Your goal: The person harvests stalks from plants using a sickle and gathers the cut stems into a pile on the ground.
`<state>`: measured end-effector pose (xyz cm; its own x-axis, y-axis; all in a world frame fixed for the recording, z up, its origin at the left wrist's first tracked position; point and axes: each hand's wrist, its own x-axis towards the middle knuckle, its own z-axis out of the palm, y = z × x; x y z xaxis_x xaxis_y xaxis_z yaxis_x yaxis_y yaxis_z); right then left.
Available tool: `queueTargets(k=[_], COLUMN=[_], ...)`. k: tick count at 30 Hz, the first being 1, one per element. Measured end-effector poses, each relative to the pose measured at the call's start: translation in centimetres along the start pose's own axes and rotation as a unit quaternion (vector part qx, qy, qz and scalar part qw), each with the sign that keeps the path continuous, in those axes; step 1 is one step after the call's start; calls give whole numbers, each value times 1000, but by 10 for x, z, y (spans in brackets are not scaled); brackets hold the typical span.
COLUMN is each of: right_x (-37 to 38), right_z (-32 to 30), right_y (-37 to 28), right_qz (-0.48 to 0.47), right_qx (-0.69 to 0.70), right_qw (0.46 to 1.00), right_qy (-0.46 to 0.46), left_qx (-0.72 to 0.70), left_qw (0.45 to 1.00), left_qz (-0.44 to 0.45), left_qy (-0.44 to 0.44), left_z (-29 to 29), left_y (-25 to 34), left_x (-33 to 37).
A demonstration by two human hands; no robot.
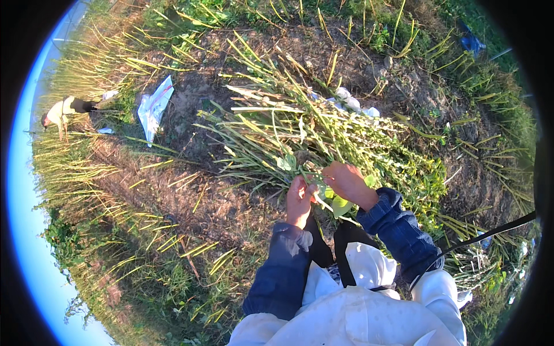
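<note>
Both my hands are together over the near edge of a big heap of cut green and yellow stalks [340, 132]. A pale green stem with broad leaves [341, 206] runs between them. My left hand [298, 203] is closed, its thumb and fingers pinching the stem. Just to the right and slightly farther off, my right hand [350, 183] curls its fingers round the same leafy stem; its back hides the fingertips. Leaves stick out below and beside the right hand.
White bags [349, 101] lie behind the heap. A white plastic sheet [154, 109] is on the soil farther left. At the far left a person [68, 109] bends over among standing stubble [75, 170]. More cut stalks [473, 262] lie to my right, near a black strap [490, 232].
</note>
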<state>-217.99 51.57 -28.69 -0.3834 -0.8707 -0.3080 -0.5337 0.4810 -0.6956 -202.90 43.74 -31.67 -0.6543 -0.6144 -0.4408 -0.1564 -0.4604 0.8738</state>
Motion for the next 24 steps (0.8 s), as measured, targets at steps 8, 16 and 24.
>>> queueTargets(k=[8,16,24], right_x=[7,-35,-38], right_z=[28,57,43], right_y=[42,13,8], right_qz=[15,20,37], right_qx=[222,169,75], right_qw=[973,985,996], right_qy=[-64,-8,-16], left_qx=[-118,112,10], left_qw=[990,969,999], left_qz=[-57,97,-30], left_qy=[41,197,15], left_z=[34,-3,-4], left_y=[6,-24,10], left_x=[0,5,17])
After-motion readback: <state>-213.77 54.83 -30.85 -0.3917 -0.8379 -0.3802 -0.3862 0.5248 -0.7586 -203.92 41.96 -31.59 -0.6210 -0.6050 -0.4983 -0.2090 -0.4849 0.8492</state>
